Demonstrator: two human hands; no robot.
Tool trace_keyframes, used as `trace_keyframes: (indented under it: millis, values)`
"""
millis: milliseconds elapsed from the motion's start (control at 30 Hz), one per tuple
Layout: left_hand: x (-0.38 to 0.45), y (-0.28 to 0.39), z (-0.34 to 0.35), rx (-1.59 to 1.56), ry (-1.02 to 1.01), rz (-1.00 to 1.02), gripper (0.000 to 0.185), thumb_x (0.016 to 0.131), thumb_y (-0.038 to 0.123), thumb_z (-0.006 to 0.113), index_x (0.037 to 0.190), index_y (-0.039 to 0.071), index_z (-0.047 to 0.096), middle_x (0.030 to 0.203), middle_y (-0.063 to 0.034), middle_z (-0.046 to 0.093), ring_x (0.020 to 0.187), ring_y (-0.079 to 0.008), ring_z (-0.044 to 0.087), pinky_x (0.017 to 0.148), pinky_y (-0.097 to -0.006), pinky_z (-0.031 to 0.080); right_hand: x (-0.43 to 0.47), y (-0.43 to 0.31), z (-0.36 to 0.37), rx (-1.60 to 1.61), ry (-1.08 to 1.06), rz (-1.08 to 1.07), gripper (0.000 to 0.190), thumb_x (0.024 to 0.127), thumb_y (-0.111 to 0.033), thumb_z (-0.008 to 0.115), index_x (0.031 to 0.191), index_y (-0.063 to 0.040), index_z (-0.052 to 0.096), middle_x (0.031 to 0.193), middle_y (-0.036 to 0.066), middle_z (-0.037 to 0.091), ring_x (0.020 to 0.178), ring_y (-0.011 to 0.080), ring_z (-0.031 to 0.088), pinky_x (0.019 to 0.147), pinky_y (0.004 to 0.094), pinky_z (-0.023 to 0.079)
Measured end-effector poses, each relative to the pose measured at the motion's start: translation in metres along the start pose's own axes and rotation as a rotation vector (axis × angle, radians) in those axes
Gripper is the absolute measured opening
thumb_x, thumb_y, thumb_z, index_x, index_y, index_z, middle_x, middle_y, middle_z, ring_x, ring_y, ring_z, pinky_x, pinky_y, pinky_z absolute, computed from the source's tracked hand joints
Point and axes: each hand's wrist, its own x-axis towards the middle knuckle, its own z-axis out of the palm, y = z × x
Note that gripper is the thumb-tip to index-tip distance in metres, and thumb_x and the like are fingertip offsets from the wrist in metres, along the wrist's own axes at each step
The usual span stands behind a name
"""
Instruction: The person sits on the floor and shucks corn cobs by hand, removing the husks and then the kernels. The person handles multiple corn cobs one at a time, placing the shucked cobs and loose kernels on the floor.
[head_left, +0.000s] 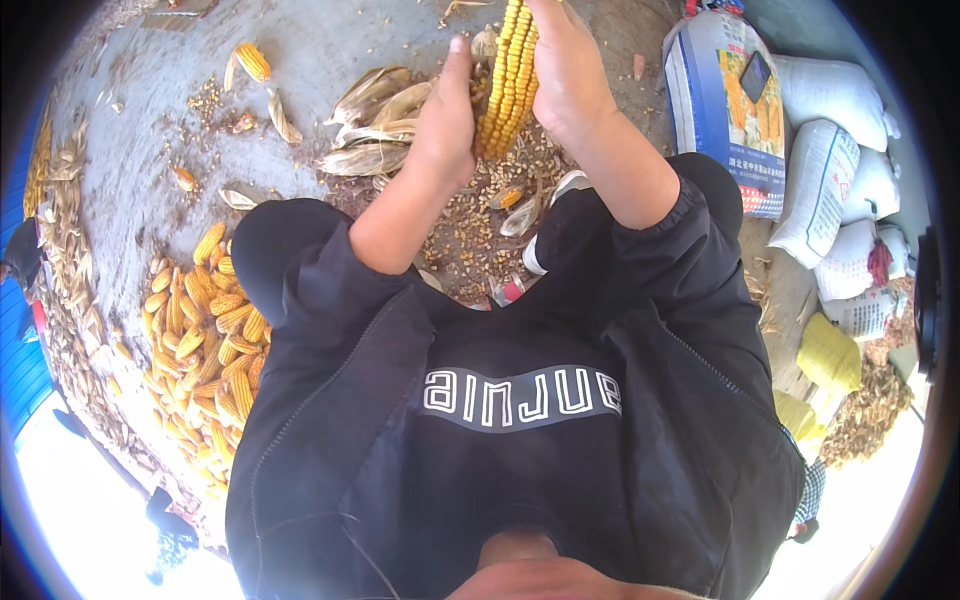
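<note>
A yellow corn cob (510, 90), its kernels bare of husk, stands tilted between my hands at the top edge of the view. My right hand (566, 71) grips its right side, with the fingertips cut off by the picture's edge. Against its lower left side is my left hand (448, 124), thumb raised; its fingers are hidden, so its hold cannot be told. Dry corn husks (375, 124) lie on the floor beyond my left wrist. Loose kernels (469, 244) are scattered on the floor between my legs, with a small cob piece (508, 198) among them.
A heap of corn cobs (217, 330) lies by my left knee. One cob (253, 63) lies farther off. At right stand a large printed sack (690, 90) with a phone (755, 76) on it, white sacks (817, 180) and a yellow sack (829, 352). Husks line the far left.
</note>
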Motion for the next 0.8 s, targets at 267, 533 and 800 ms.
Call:
trace_keyframes:
  millis: [267,533,800]
  values:
    - [-0.001,-0.018,0.010,0.068,-0.013,0.191,0.046,0.109,0.042,0.033,0.120,0.005,0.057,0.098,-0.0044,0.068,0.079,-0.0119,0.065,0.065,-0.0259,0.053,0.000,-0.001,-0.002,-0.120,0.046,-0.056,0.026,0.100,-0.030,0.061,0.109,-0.006,0.061,0.093,0.000,0.061,0.085,0.0092,0.058,0.076,0.0251,0.046]
    - [-0.003,-0.005,0.013,-0.117,0.162,-0.068,0.050,0.107,0.040,0.040,0.131,-0.003,0.052,0.116,-0.0133,0.067,0.105,-0.0215,0.067,0.087,-0.0350,0.055,-0.009,-0.005,0.006,-0.101,-0.045,-0.003,0.022,0.100,-0.030,0.061,0.103,-0.008,0.060,0.081,-0.002,0.056,0.072,0.0083,0.055,0.065,0.0239,0.046]
    - [0.006,-0.010,0.001,-0.106,0.135,-0.006,0.057,0.106,0.045,0.044,0.136,-0.004,0.049,0.125,-0.0159,0.061,0.112,-0.0215,0.062,0.093,-0.0335,0.052,0.008,-0.009,0.003,0.046,0.097,0.029,0.024,0.102,-0.030,0.059,0.113,-0.008,0.060,0.089,0.002,0.061,0.075,0.0134,0.060,0.065,0.0275,0.049]
